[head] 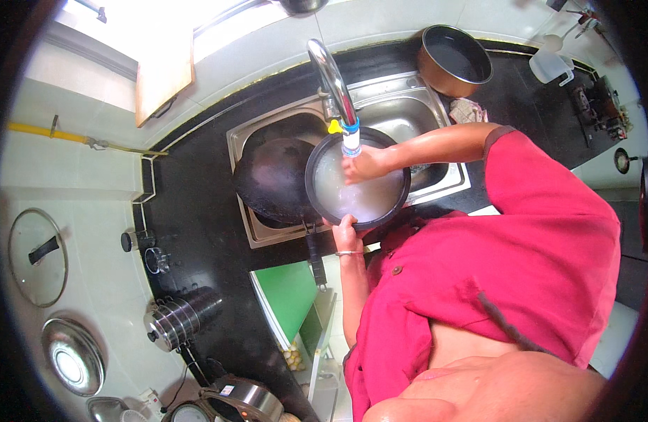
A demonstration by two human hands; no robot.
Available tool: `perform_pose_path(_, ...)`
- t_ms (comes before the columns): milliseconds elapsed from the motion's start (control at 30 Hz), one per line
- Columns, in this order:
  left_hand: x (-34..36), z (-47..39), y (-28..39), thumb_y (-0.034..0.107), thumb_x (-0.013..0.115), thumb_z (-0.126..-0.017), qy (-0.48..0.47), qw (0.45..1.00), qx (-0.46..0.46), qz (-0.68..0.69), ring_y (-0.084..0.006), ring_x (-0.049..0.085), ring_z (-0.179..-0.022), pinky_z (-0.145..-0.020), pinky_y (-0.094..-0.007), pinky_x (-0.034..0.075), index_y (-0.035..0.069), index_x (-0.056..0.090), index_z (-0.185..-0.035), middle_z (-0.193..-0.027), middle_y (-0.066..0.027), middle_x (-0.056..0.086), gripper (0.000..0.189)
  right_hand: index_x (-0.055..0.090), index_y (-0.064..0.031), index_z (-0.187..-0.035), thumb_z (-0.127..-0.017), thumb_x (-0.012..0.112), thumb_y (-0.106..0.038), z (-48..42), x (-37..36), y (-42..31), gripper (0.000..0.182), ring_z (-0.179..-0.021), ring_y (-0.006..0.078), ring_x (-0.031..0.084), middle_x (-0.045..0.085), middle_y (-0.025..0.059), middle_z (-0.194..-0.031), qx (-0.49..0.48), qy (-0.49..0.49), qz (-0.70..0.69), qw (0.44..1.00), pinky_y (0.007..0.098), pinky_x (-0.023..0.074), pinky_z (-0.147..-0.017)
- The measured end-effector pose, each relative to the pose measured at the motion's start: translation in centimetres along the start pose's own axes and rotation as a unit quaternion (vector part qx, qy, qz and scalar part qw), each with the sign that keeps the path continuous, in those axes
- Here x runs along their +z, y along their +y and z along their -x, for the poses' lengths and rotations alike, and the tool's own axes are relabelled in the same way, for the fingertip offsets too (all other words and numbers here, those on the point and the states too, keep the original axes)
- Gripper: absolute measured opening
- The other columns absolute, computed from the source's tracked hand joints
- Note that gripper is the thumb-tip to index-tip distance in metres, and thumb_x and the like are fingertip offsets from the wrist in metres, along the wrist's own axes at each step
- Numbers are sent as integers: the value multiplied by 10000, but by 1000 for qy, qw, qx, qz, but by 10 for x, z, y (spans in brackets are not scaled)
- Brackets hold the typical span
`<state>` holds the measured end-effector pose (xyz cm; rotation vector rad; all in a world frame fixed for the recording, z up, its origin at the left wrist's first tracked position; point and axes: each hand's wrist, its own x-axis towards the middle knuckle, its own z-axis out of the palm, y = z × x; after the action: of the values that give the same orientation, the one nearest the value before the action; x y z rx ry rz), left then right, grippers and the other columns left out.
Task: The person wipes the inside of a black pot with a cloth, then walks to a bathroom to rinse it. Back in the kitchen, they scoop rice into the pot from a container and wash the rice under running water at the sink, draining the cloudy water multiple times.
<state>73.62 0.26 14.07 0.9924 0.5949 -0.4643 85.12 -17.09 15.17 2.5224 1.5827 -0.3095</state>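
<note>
A round dark-rimmed pot [309, 184] of cloudy, whitish water is held over the double-bowl steel sink [250, 240], under the curved chrome faucet [332, 74]. My left hand [347, 232] grips the pot's near rim, thumb on top; a bangle circles that wrist. Over the water, just below the faucet's nozzle [351, 140], is my right hand [367, 164], its fingers curled; whether they hold anything cannot be told. Left of the pot, a dark wok [274, 179] lies across the left bowl, its handle pointing toward me.
A copper-coloured pot [442, 79] stands behind the sink's right end, with a crumpled cloth [467, 111] beside it. A steel stacked pot [174, 324] is on the left counter. An open cabinet door [284, 298] is below the sink. A plastic measuring jug [549, 66] is far right.
</note>
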Motion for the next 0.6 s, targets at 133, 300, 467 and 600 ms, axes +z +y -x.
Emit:
perform_pose_path(133, -1, 3, 1, 3, 442, -621, 2, 1000, 19, 14, -327, 579, -800, -557, -470, 553, 4, 403, -1074, -953, -156, 511, 454, 604, -71, -929, -804, 489, -171, 22, -29, -4, 198, -908, 256, 528, 569, 92, -917, 105, 170, -74, 977, 422, 368, -853)
perform_pose_path(300, 13, 18, 17, -14, 445, -623, -4, 1000, -1, 24, -314, 572, -773, -491, -437, 565, 117, 229, -1178, -970, -152, 457, 610, 468, -6, -1120, -820, 475, -209, 51, -25, 23, 362, -1035, 297, 487, 527, 156, -1088, 148, 314, 39, 937, 422, 337, -908)
perform_pose_path(467, 22, 26, 23, -11, 439, -621, 8, 1000, 2, -4, -323, 574, -783, -488, -435, 567, 103, 215, -1166, -975, -159, 457, 600, 503, 4, -1041, -849, 403, -210, 43, -7, 68, 304, -1027, 338, 485, 515, 202, -1083, 311, 267, -221, 885, 419, 366, -887)
perform_pose_path(600, 11, 15, 14, -10, 435, -624, -16, 1000, -14, 19, -323, 574, -782, -500, -446, 565, 70, 232, -1150, -969, -154, 459, 569, 543, 13, -924, -840, 393, -240, 30, -6, 77, 306, -965, 370, 497, 550, 229, -940, 289, 203, -390, 851, 421, 395, -847)
